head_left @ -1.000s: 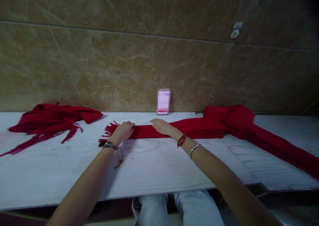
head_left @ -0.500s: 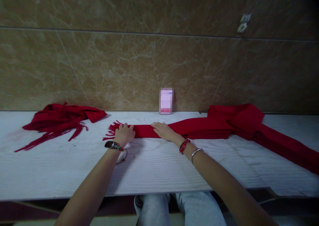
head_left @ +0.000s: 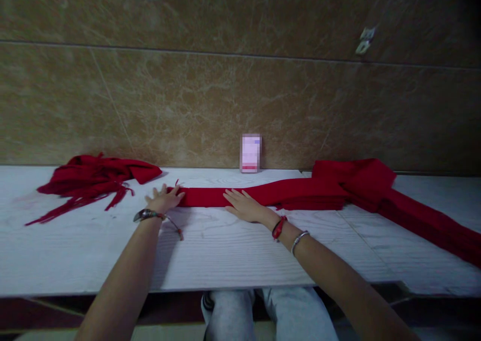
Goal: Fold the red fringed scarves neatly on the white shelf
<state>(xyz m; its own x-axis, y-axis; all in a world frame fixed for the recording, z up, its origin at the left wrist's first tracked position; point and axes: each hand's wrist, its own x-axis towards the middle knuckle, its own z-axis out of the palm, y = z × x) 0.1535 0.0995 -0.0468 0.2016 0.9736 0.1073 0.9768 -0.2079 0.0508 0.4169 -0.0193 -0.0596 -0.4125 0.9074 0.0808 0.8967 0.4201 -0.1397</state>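
Observation:
A red scarf [head_left: 205, 197], folded into a long narrow strip, lies across the white wood-grain table [head_left: 225, 251]. My left hand [head_left: 164, 199] rests with spread fingers over its left end, covering most of the fringe there. Farther right, my right hand [head_left: 244, 204] lies flat on the strip, fingers stretched out. Past it the strip widens into loosely stacked layers, and a red fold of cloth [head_left: 353, 173] crosses on top. From there a long red length [head_left: 432, 216] runs off the right edge of the view.
A crumpled red fringed scarf [head_left: 97, 173] lies at the left by the brown tiled wall [head_left: 188, 100]. A phone-like object with a blurred screen [head_left: 251, 153] leans on the wall at centre. The table's front edge runs just above my knees [head_left: 233, 311].
My left hand has slid left from the strip onto its fringed end, fingers spreading. My right hand has stayed nearly in place on the cloth, shifting slightly left.

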